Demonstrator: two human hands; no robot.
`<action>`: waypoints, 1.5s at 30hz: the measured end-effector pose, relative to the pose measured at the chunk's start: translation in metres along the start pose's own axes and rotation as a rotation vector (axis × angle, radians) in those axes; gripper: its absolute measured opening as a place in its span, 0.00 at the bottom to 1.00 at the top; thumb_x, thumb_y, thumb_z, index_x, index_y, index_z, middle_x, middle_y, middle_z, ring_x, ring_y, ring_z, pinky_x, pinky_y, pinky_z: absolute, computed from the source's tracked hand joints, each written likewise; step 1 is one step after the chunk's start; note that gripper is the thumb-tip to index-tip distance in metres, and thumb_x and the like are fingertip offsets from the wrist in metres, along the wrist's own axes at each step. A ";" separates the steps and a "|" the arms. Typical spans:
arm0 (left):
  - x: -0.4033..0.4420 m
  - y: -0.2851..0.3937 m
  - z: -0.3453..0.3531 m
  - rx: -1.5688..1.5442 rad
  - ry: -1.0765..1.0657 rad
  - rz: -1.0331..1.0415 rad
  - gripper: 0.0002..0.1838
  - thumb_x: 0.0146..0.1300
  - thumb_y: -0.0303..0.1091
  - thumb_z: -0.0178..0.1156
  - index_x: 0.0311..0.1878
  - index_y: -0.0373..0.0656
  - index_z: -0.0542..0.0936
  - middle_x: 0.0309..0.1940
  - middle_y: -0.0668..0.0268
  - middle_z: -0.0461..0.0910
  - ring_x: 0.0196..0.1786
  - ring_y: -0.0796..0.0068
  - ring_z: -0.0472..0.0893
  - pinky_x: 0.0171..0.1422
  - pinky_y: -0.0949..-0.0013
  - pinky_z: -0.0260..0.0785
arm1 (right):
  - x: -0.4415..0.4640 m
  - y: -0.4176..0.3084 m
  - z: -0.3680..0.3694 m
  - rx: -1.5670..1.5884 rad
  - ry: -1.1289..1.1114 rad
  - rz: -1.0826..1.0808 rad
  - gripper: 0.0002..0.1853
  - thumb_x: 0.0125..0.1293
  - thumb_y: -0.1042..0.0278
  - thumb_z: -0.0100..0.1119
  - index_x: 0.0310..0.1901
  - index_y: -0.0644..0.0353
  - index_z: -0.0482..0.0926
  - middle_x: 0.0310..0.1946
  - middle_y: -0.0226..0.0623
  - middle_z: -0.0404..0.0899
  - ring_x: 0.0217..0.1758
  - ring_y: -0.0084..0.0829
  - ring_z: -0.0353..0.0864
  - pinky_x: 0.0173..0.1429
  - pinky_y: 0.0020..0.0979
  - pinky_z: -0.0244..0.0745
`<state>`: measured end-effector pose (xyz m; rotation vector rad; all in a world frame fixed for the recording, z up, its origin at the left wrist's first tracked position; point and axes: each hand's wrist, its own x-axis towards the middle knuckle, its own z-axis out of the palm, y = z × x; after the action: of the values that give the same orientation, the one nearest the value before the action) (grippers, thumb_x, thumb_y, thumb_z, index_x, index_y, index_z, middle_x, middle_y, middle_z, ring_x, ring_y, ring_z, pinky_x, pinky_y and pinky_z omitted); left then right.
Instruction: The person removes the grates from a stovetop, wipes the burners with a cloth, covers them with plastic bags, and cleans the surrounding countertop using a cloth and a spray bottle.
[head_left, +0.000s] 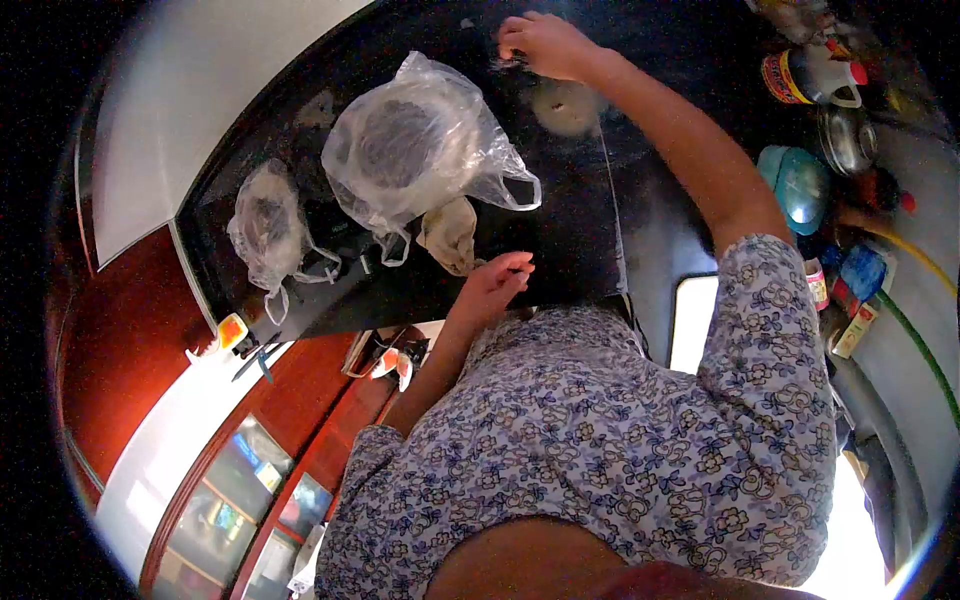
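My right hand (550, 46) is stretched out to the far side of the dark countertop (560, 240). Its fingers are curled down, and what they hold, if anything, cannot be made out. Just below that hand is a pale round patch (566, 108) on the surface. Near the front edge, my left hand (494, 284) hovers with loosely bent fingers and nothing visible in them. Beside it lies a crumpled beige cloth (450, 236). A large clear plastic bag (415, 140) with something round inside sits behind the cloth. Farther left is a smaller plastic bag (268, 225), its contents unclear.
Along the right side stand a bottle with a red cap (820, 78), a metal container (848, 140), a teal container (795, 188) and a green hose (920, 345). A white panel (190, 110) borders the counter's left. Red-brown cabinets with glass doors (225, 500) are lower left.
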<state>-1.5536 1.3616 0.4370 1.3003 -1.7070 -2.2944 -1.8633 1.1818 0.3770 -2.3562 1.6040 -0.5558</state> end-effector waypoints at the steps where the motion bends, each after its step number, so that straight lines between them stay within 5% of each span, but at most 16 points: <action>1: 0.001 0.002 0.000 -0.012 -0.004 0.002 0.18 0.62 0.32 0.50 0.54 0.38 0.69 0.44 0.60 0.76 0.41 0.76 0.77 0.45 0.73 0.69 | 0.007 -0.002 0.004 0.014 0.050 -0.024 0.18 0.40 0.83 0.55 0.36 0.53 0.75 0.41 0.29 0.71 0.48 0.37 0.69 0.50 0.37 0.67; 9: 0.007 0.014 -0.002 0.074 -0.024 -0.037 0.18 0.63 0.34 0.49 0.54 0.37 0.68 0.46 0.58 0.75 0.43 0.73 0.77 0.47 0.72 0.70 | -0.029 -0.005 0.004 0.016 -0.206 -0.015 0.14 0.41 0.80 0.56 0.32 0.52 0.75 0.39 0.31 0.72 0.47 0.39 0.69 0.50 0.37 0.66; 13: 0.012 0.009 -0.004 0.067 -0.047 -0.054 0.18 0.64 0.35 0.49 0.55 0.36 0.68 0.47 0.56 0.75 0.43 0.72 0.77 0.49 0.71 0.70 | -0.028 0.020 -0.032 0.013 -0.069 0.069 0.12 0.45 0.70 0.55 0.35 0.53 0.78 0.37 0.36 0.71 0.45 0.41 0.68 0.47 0.36 0.65; 17: 0.020 0.026 0.004 0.036 -0.027 -0.003 0.18 0.62 0.32 0.51 0.54 0.37 0.69 0.45 0.59 0.76 0.42 0.75 0.77 0.46 0.74 0.69 | -0.043 0.010 -0.034 -0.122 0.096 0.390 0.03 0.47 0.67 0.55 0.25 0.52 0.77 0.39 0.30 0.72 0.49 0.38 0.67 0.52 0.37 0.62; 20: 0.025 0.033 0.008 0.055 -0.022 0.029 0.18 0.61 0.32 0.51 0.54 0.37 0.69 0.44 0.59 0.76 0.41 0.76 0.77 0.45 0.75 0.69 | -0.052 -0.016 -0.070 -0.381 0.407 0.187 0.02 0.49 0.69 0.58 0.25 0.54 0.76 0.44 0.31 0.72 0.46 0.38 0.71 0.50 0.37 0.65; 24: 0.024 0.035 0.009 0.048 -0.014 0.021 0.18 0.61 0.32 0.51 0.53 0.37 0.70 0.43 0.60 0.77 0.39 0.77 0.77 0.43 0.76 0.69 | -0.081 -0.006 -0.013 0.064 0.371 0.433 0.15 0.49 0.73 0.56 0.41 0.53 0.76 0.40 0.38 0.74 0.45 0.45 0.73 0.49 0.39 0.70; 26: 0.024 0.035 0.009 0.044 -0.014 0.011 0.18 0.62 0.33 0.52 0.53 0.37 0.70 0.42 0.60 0.77 0.38 0.77 0.77 0.42 0.76 0.69 | -0.110 -0.027 0.020 0.103 0.197 0.587 0.16 0.48 0.69 0.58 0.42 0.56 0.75 0.38 0.43 0.74 0.43 0.44 0.75 0.47 0.37 0.72; 29: 0.020 0.029 0.007 0.028 -0.001 0.008 0.17 0.62 0.33 0.52 0.53 0.38 0.70 0.42 0.60 0.77 0.37 0.78 0.77 0.41 0.76 0.69 | -0.121 -0.067 0.035 0.196 0.313 0.756 0.17 0.46 0.69 0.63 0.41 0.59 0.74 0.37 0.41 0.74 0.42 0.42 0.74 0.45 0.38 0.72; 35: 0.016 0.026 0.007 0.020 0.005 0.018 0.17 0.62 0.33 0.52 0.53 0.37 0.70 0.43 0.60 0.77 0.37 0.77 0.78 0.41 0.75 0.70 | -0.075 -0.074 0.037 0.128 0.159 0.886 0.16 0.47 0.67 0.64 0.40 0.56 0.75 0.39 0.42 0.74 0.41 0.42 0.76 0.44 0.39 0.72; 45: 0.002 0.012 0.002 -0.009 0.051 0.072 0.17 0.63 0.33 0.50 0.53 0.37 0.70 0.43 0.59 0.77 0.38 0.75 0.78 0.43 0.74 0.70 | -0.073 -0.066 0.032 0.011 0.063 0.802 0.10 0.50 0.70 0.54 0.36 0.51 0.80 0.33 0.38 0.79 0.36 0.41 0.79 0.42 0.38 0.74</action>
<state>-1.5613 1.3571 0.4459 1.2628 -1.6970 -2.2078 -1.8182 1.2731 0.3618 -1.4794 2.3336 -0.4440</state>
